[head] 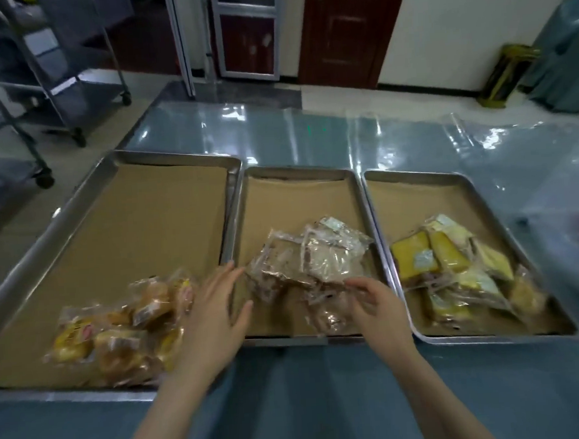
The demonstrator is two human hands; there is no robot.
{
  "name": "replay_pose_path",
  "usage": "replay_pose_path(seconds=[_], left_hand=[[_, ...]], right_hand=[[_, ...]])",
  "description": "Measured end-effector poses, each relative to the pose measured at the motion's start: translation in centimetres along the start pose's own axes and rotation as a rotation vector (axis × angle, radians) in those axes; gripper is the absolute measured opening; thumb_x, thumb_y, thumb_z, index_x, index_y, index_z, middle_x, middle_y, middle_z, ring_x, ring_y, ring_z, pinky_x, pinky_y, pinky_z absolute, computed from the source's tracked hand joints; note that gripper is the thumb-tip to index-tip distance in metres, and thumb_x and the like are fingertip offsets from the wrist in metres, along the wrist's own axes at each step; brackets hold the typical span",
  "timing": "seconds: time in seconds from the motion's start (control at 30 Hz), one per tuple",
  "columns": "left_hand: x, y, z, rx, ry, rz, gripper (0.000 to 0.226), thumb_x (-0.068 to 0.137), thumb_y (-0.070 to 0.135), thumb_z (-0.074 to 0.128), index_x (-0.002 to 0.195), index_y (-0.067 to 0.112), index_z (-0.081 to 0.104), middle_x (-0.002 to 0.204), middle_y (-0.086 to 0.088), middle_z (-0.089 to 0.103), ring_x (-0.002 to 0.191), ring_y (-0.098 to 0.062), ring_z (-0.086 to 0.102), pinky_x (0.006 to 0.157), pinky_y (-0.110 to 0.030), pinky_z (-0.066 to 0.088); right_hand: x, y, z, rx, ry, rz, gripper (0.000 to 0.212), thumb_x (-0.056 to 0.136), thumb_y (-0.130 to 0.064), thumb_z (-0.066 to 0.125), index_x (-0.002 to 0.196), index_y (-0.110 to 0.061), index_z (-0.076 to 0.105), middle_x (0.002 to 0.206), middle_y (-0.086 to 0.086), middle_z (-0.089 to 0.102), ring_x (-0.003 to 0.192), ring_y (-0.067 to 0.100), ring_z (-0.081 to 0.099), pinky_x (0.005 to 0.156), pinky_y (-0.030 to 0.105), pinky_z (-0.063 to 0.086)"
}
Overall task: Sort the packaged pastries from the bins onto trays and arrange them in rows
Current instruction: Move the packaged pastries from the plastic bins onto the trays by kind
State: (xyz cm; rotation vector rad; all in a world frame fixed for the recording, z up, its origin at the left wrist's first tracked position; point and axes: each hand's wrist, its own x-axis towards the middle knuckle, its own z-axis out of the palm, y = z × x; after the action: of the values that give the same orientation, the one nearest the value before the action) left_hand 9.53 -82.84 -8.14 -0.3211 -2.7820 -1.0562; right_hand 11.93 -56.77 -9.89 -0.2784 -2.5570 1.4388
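Both hands hover spread, holding nothing: left hand (216, 312) by the middle tray (297, 169), right hand (376, 307) at the brown packs (304, 262). Sorting looks done (buns (118, 331) left, yellow cakes (453, 263) right); piles sit heaped near, rows unmade, the far paper (165, 210) bare.

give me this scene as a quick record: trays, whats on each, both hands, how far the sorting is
surface: table under clear plastic sheet
left tray: paper-lined, golden bun packs heaped at near end
middle tray: paper-lined, brownish packs heaped
right tray: paper-lined, yellow cake packs heaped
left hand: open, over the left and middle trays' adjoining rims
right hand: fingertips at the middle heap, grip unclear
rows: none laid out yet
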Motion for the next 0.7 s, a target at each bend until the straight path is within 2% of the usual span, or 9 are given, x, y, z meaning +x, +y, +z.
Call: replay_pose_path(seconds=[0.07,0.17,0.3,0.37,0.47,0.5,0.57,0.63,0.7], left_hand=[[0.7,2.9,2.6,-0.036,0.017,-0.034,0.049,0.088,0.019,0.061,0.135,0.021,0.047,0.14,0.011,0.039,0.132,-0.01,0.034,0.107,-0.024,0.02],[1.4,7.3,6.9,-0.071,0.008,-0.051,0.047,0.085,0.008,0.064,0.131,0.012,0.052,0.135,0.002,0.047,0.127,-0.016,0.041,0.103,-0.023,0.026],[1.9,11.9,11.6,-0.075,-0.043,-0.079,0.045,0.086,0.008,0.063,0.129,0.014,0.054,0.135,0.0,0.049,0.124,-0.009,0.041,0.101,-0.017,0.028],[2.1,13.7,13.1,-0.102,-0.041,-0.082,0.042,0.086,0.008,0.063,0.126,0.017,0.055,0.133,0.002,0.05,0.12,-0.007,0.043,0.1,-0.02,0.034],[2.4,15.7,14.5,-0.105,-0.024,-0.112,0.041,0.085,0.007,0.063,0.124,0.017,0.057,0.132,0.005,0.051,0.121,-0.015,0.047,0.097,-0.041,0.044],[2.5,16.1,14.9,-0.079,-0.018,-0.125,0.04,0.085,0.007,0.064,0.124,0.016,0.057,0.132,0.003,0.052,0.121,-0.016,0.047,0.098,-0.041,0.043],[2.6,17.0,15.7,-0.043,-0.021,-0.136,0.04,0.085,0.007,0.063,0.124,0.015,0.057,0.132,0.002,0.052,0.122,-0.017,0.046,0.098,-0.036,0.039],[2.7,17.9,16.5,-0.032,-0.038,-0.112,0.04,0.085,0.006,0.063,0.124,0.015,0.057,0.128,0.005,0.051,0.121,-0.016,0.046,0.097,-0.03,0.035],[2.9,18.7,17.2,-0.037,-0.053,-0.09,0.04,0.085,0.005,0.064,0.123,0.015,0.058,0.126,0.008,0.049,0.12,-0.015,0.046,0.097,-0.027,0.032]], right_hand=[[0.7,2.5,-3.3,-0.01,-0.005,0.019,0.035,0.089,-0.017,0.062,0.092,-0.052,0.059,0.097,-0.032,0.061,0.094,-0.008,0.058,0.079,0.019,0.048],[1.7,6.4,-8.5,-0.095,0.016,-0.021,0.035,0.087,-0.015,0.063,0.092,-0.049,0.058,0.09,-0.031,0.06,0.084,-0.005,0.058,0.075,0.016,0.045],[2.8,11.3,-15.2,-0.159,0.12,-0.061,0.038,0.082,-0.006,0.066,0.094,-0.042,0.06,0.095,-0.028,0.06,0.096,-0.005,0.056,0.08,0.004,0.038],[3.2,13.7,-17.9,-0.221,0.237,-0.004,0.037,0.078,-0.004,0.07,0.094,-0.036,0.061,0.098,-0.015,0.057,0.098,0.008,0.056,0.078,0.007,0.038],[4.2,16.8,-21.1,-0.336,0.376,0.145,0.042,0.074,-0.01,0.075,0.111,-0.024,0.062,0.119,0.005,0.052,0.115,0.026,0.045,0.092,0.027,0.036],[4.5,17.9,-22.0,-0.371,0.344,0.197,0.05,0.075,-0.016,0.076,0.121,-0.023,0.058,0.13,0.009,0.047,0.123,0.029,0.039,0.099,0.034,0.034],[4.9,19.7,-23.5,-0.431,0.151,0.296,0.065,0.081,-0.033,0.072,0.138,-0.026,0.043,0.151,0.009,0.028,0.138,0.03,0.023,0.109,0.043,0.026],[5.0,21.1,-24.1,-0.5,-0.043,0.314,0.069,0.087,-0.046,0.061,0.146,-0.03,0.03,0.159,0.002,0.012,0.144,0.028,0.013,0.114,0.045,0.022],[5.1,21.8,-24.4,-0.498,-0.099,0.295,0.067,0.089,-0.05,0.056,0.147,-0.033,0.029,0.16,-0.002,0.009,0.145,0.027,0.012,0.115,0.044,0.023]])
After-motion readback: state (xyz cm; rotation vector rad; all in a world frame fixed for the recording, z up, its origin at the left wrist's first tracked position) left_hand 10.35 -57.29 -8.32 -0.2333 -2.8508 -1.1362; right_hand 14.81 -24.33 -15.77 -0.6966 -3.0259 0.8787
